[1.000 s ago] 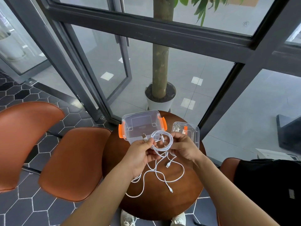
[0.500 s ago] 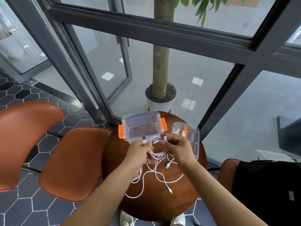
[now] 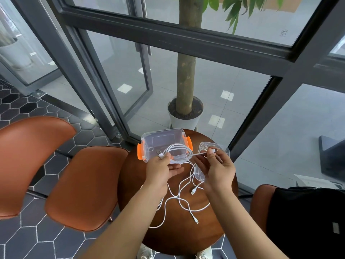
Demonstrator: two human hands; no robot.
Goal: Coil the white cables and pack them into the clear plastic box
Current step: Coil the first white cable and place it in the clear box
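coiled cable [image 3: 177, 152] between left hand [image 3: 161, 168], right hand [image 3: 216, 168]

On the round table [image 3: 168, 238], the box [image 3: 164, 139] sits at the far edge, its lid [image 3: 222, 148] just to its right. The left hand [image 3: 160, 169] holds a coiled cable [image 3: 177, 152] over the box's near side; the right hand [image 3: 218, 169] pinches the cable's end over the lid. Loose cables [image 3: 183, 200] lie nearer (between the forearms). 2 chairs [image 3: 82, 186] stand left, a potted tree [image 3: 184, 113] behind.
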